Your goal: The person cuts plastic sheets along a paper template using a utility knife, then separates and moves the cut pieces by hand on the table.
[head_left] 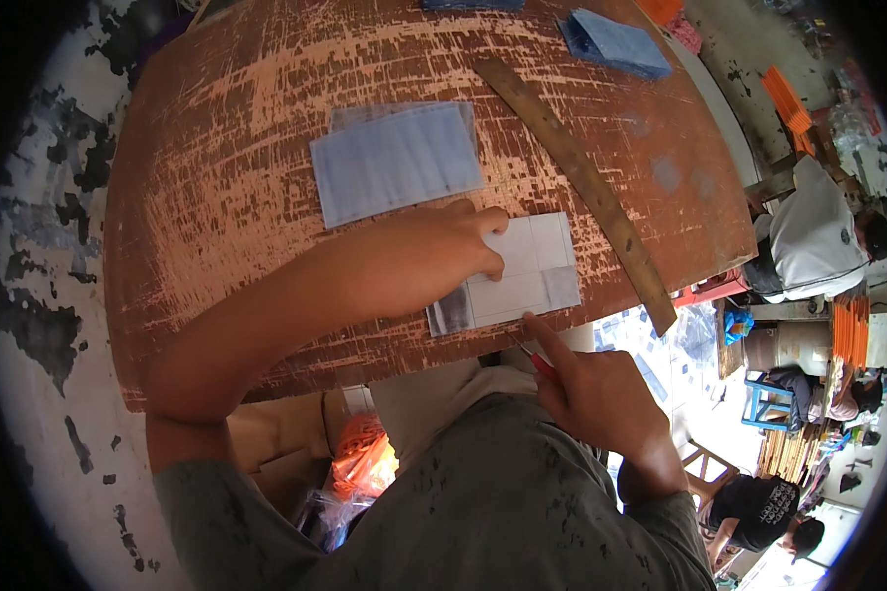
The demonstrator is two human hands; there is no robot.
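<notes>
My left hand (pixel 475 241) presses on a white sheet with ruled lines (pixel 540 241), its fingertips spread on the sheet and empty. The sheet lies at the table's near edge, with grey, see-through parts at its lower left and right. In my right hand (pixel 601 394) is a red-handled tool with a thin metal tip (pixel 543 367); its exact kind is hard to make out. The right index finger stretches to the sheet's near edge, and the tool's tip points at the table edge just below. Beyond my left forearm lie pale blue sheets (pixel 396 165), overlapping clear ones.
A long, worn metal ruler (pixel 586 187) lies slantwise to the right, its near end past the table edge. Folded blue sheets (pixel 616 44) rest at the far right of the scratched brown table (pixel 217 197). Orange bundles (pixel 365 458) sit below. Other people (pixel 764 512) are at the right.
</notes>
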